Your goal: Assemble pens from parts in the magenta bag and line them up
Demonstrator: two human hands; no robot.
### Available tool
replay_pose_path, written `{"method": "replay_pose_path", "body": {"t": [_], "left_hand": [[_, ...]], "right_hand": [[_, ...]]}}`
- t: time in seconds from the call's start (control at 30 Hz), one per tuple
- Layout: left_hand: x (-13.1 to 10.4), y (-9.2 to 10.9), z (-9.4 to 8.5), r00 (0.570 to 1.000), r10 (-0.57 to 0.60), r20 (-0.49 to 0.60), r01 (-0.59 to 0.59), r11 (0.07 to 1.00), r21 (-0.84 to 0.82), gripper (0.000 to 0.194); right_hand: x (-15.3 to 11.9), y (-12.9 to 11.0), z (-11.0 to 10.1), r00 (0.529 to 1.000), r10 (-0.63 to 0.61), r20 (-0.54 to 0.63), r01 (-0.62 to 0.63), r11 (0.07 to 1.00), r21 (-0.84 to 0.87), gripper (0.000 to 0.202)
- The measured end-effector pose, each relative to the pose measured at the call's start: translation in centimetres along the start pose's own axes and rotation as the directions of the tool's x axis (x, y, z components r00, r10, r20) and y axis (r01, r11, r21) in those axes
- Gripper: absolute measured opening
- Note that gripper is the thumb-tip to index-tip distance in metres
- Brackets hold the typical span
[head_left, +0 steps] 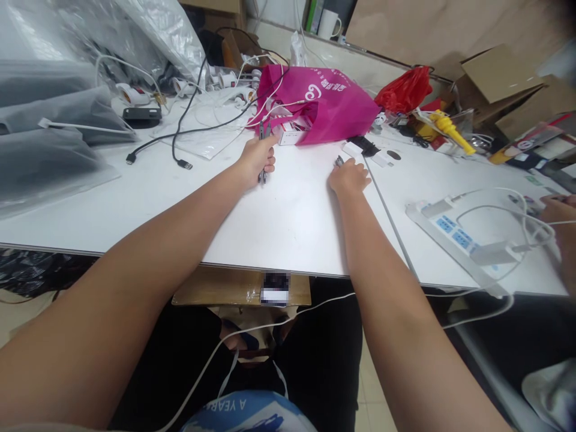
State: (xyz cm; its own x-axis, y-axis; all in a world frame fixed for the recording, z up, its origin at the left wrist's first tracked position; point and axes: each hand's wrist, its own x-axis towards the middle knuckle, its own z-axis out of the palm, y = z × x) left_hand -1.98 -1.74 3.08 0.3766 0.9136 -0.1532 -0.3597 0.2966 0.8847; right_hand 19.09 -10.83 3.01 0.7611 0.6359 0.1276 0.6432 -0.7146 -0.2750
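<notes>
Two hands are working on a white table (288, 228). Left hand (257, 157) is clamping a few dark pens (262, 175), upright, tips resting on the surface, seemingly to square them. Right hand (348, 177) is lying flat, fingers loose, touching another pen (339, 160) just beside the pink bag (333, 102).

— What is the left hand (257, 157) gripping?
— Thin grey cables (262, 174), by the pink bag (321, 105).
— And the right hand (349, 178)?
— Lying on the table (288, 222), touching a small dark plug (339, 161).
</notes>
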Motion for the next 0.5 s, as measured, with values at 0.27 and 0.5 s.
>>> {"method": "replay_pose_path", "body": {"t": [0.27,0.5], "left_hand": [[-0.4,0.3,-0.1,0.998,-0.049,0.048,0.047,0.998,0.033,0.045],[-1.0,0.6,0.7,0.996,-0.056,0.062,0.063,0.991,-0.119,0.042]], "right_hand": [[0.3,-0.1,0.4,1.0,0.003,0.025,-0.002,0.997,-0.073,0.058],[-0.8,-1.3,-0.1,0.957,-0.172,-0.234,0.208,0.968,0.139,0.044]]}}
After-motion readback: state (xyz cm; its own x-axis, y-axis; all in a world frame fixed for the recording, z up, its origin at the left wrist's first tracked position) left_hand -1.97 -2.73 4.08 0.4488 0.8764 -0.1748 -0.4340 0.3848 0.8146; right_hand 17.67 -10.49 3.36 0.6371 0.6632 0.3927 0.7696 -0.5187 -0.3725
